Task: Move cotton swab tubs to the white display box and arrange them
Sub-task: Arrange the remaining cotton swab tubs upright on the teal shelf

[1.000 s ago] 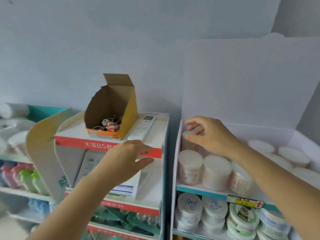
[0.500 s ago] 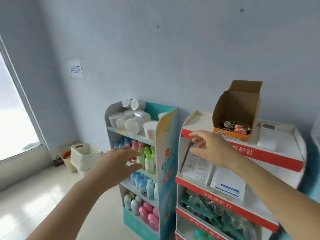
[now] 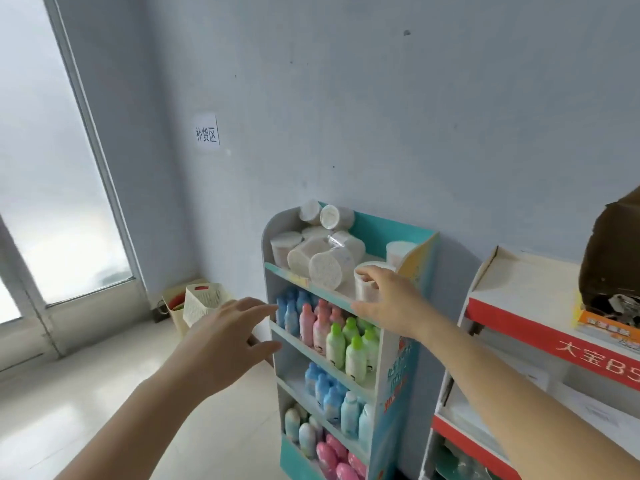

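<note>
The grey wall (image 3: pixel 381 116) fills most of what I see, with one tall window (image 3: pixel 52 168) at the left. Two racks stand against the wall. The teal rack (image 3: pixel 412 244) is in front of me and has four shelves. The red and white rack (image 3: pixel 512 306) is to its right, apart from it, and one brown carton (image 3: pixel 613 258) stands on its top.

Both my arms reach forward. My left hand (image 3: pixel 225 341) hangs in the air just before the left side of the teal rack, with the fingers spread and relaxed, and it holds nothing. My right hand (image 3: pixel 388 299) is at the front edge of the top shelf. It is spread too. Its fingertips lie on the rim of one upright tub (image 3: pixel 365 289) and the thumb is lower, at the shelf edge. The hand is not closed around the tub.

Two baskets (image 3: pixel 204 303) stand on the floor in the corner, under the window.

The tubs (image 3: pixel 311 251) are all on the top shelf of the teal rack. I count about nine: three upright, the others lying on their sides in a pile, two of them on top at the back.

The three lower shelves hold small bottles (image 3: pixel 322 327) in blue, pink and green. On the second shelf I count at least four green ones; the others overlap too much to count.

One paper sign (image 3: pixel 206 135) is on the wall.
</note>
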A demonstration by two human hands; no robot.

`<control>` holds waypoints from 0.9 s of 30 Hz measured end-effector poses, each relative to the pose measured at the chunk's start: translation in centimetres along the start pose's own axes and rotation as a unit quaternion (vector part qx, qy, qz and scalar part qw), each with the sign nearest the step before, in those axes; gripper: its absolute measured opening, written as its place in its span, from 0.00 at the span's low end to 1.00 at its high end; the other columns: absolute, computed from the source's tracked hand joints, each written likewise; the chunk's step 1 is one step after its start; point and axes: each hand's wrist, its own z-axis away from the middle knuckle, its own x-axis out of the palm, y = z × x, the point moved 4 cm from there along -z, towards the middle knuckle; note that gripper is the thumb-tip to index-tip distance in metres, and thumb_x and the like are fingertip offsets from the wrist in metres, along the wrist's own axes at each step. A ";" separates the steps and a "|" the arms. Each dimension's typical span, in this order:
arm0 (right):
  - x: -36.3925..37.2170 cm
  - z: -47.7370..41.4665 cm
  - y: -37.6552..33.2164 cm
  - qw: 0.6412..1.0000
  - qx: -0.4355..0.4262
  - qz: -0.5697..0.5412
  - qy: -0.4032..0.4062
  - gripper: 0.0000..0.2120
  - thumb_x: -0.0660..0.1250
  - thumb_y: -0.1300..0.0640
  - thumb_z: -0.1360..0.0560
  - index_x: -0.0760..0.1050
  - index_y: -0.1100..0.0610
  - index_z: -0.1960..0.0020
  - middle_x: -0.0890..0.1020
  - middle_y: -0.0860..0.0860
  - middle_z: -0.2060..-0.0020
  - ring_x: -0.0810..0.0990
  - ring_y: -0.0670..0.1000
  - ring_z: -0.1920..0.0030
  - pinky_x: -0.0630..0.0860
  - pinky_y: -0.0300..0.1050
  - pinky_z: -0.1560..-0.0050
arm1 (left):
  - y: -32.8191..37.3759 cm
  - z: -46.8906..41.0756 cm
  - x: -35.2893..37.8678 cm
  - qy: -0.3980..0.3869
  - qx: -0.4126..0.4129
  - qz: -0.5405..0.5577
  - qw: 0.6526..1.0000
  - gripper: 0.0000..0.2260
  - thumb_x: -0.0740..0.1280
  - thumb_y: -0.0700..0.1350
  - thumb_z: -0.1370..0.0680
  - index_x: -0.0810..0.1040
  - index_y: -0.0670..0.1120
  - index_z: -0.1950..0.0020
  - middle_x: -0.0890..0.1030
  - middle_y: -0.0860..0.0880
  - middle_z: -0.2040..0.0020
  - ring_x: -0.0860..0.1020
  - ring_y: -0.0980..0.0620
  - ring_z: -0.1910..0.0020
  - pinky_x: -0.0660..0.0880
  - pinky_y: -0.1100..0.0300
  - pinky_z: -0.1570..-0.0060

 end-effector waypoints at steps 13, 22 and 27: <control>9.0 -20.8 3.5 0.921 -0.099 0.373 -0.061 0.40 0.64 0.65 0.27 0.46 0.50 0.23 0.53 0.56 0.24 0.49 0.60 0.24 0.52 0.60 0.28 | -8.2 -18.8 5.0 -0.041 0.021 -0.021 0.999 0.24 0.63 0.59 0.24 0.64 0.59 0.29 0.69 0.60 0.31 0.68 0.57 0.34 0.69 0.61 0.39; 12.8 -23.6 4.8 0.852 -0.108 0.498 -0.124 0.28 0.63 0.62 0.27 0.58 0.51 0.30 0.60 0.56 0.31 0.60 0.61 0.32 0.60 0.61 0.36 | -11.3 -28.4 10.2 -0.061 0.118 0.017 0.991 0.25 0.65 0.58 0.25 0.66 0.58 0.29 0.70 0.59 0.32 0.70 0.57 0.37 0.70 0.62 0.43; 12.8 -23.3 5.0 0.815 -0.110 0.552 -0.134 0.33 0.62 0.59 0.24 0.48 0.48 0.26 0.52 0.55 0.28 0.57 0.63 0.31 0.61 0.62 0.33 | -11.3 -32.9 12.6 -0.081 0.246 0.042 0.965 0.24 0.65 0.56 0.24 0.66 0.56 0.29 0.69 0.58 0.32 0.69 0.57 0.36 0.70 0.62 0.43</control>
